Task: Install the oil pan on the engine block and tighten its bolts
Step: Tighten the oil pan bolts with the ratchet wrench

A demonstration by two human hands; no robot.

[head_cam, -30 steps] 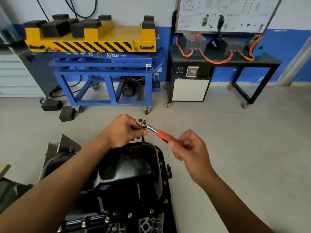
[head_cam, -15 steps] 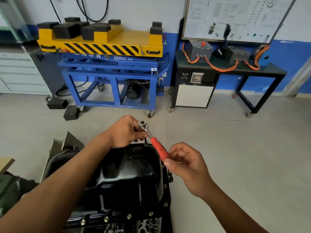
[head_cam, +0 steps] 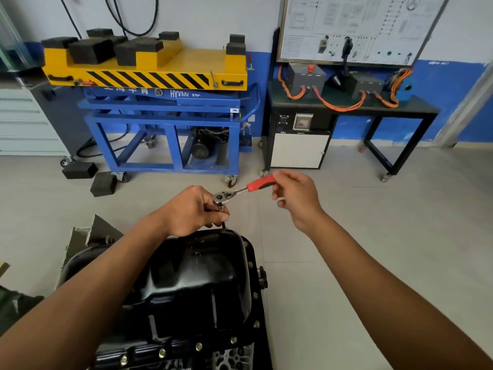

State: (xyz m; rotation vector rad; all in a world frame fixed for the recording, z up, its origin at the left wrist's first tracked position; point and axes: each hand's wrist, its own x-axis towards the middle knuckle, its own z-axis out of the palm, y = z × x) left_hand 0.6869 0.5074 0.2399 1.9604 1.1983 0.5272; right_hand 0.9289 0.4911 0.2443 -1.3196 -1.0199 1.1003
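Head view: the left hand [head_cam: 197,209] is curled round the chrome head of the red-handled steel ratchet wrench [head_cam: 246,188], with thumb and fingers closed on the dark shaft that drops from it. The right hand [head_cam: 296,198] pinches the far end of the red grip in its fingertips. The black pressed-steel oil pan [head_cam: 202,279] sits directly below and nearer than both hands, seated on the grey metal engine block [head_cam: 229,356]. Its far rim lies just under the left hand.

The change is in the handle. 1 second ago it pointed right and slightly toward the person. Half a second ago the right hand had drawn it nearer, almost over the pan's right rim. Now it has swung back out, pointing right and away from the left hand, with the right hand raised and farther out. The left hand has held the head in the same spot throughout.

That reads as 1 tightening pull followed by a ratchet return stroke on a bolt at the far rim. The bolt itself is hidden under the left hand. The brass-coloured flange bolts [head_cam: 198,346] along the near and right edges, below both forearms, already sit in their holes. How tight they are cannot be told.
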